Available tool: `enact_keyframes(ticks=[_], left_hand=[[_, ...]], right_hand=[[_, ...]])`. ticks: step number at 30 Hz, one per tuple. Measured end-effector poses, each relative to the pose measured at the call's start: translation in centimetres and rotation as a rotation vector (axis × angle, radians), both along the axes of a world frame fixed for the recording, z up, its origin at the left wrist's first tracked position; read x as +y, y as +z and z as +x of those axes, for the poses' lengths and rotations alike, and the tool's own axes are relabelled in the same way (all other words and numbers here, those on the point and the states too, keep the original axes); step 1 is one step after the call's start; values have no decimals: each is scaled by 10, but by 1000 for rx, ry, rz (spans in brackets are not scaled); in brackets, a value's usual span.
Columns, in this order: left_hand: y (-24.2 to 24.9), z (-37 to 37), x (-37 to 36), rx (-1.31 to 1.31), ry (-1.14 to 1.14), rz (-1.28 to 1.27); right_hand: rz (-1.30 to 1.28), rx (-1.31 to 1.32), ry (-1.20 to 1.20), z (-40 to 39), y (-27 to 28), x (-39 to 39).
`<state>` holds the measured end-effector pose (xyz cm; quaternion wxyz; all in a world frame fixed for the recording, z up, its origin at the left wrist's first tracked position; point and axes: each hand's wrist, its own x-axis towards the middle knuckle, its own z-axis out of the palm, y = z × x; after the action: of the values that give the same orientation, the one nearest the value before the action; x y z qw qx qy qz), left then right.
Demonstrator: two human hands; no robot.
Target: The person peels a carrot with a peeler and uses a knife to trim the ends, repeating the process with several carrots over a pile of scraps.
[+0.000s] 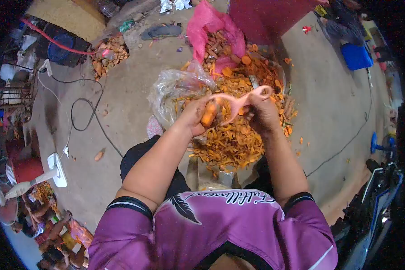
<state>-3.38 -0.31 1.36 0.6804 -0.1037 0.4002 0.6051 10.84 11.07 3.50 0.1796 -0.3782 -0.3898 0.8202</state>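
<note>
My left hand is wrapped round an orange carrot, whose lower end shows below the fingers. My right hand grips the handle of a pink peeler. The peeler's wide curved head is beside the carrot, and its looped handle end sticks out above my right hand. Whether the blade touches the carrot cannot be made out. Under both hands lies a heap of orange peelings and slices.
Clear plastic and a pink bag border the heap. At the upper left is a pile of roots. A black cable crosses the floor beside a white fan. A blue stool stands at the right.
</note>
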Motion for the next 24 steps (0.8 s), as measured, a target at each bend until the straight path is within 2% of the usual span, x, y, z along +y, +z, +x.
enact_keyframes(ticks=[1,4,5,7,9,11,14,16,19,20,21,23,24], left_hand=[[3,0,0,-36,1,-16],[0,1,-1,-7,-76,23],[-3,2,-2,25,-114,49],[-9,-2,-5,-76,-157,100],[-14,-5,-3,-83,-153,86],[-19,-5,-2,-2,-74,8],[-9,4,8,-30,67,17],[-10,3,7,-104,66,-15],[-25,6,7,-87,9,68],[-32,8,6,-60,-18,116],[-30,9,6,-76,-52,95],[-22,7,5,-101,-128,51],[-19,7,6,-74,-119,32]], right_hand=[[17,-60,100,-1,3,-6],[103,-16,14,-4,-11,1],[-18,-214,-130,1,-8,11],[130,-162,-298,11,-25,37],[87,-48,-300,19,-29,44],[37,8,-240,17,-26,40],[-44,37,-67,5,-18,7],[-102,55,75,5,-11,-6],[-9,-29,104,7,-28,0],[81,-95,-52,6,-31,4],[32,-63,-136,11,-33,16],[205,-231,-252,26,-54,45],[179,-183,-277,27,-51,45]])
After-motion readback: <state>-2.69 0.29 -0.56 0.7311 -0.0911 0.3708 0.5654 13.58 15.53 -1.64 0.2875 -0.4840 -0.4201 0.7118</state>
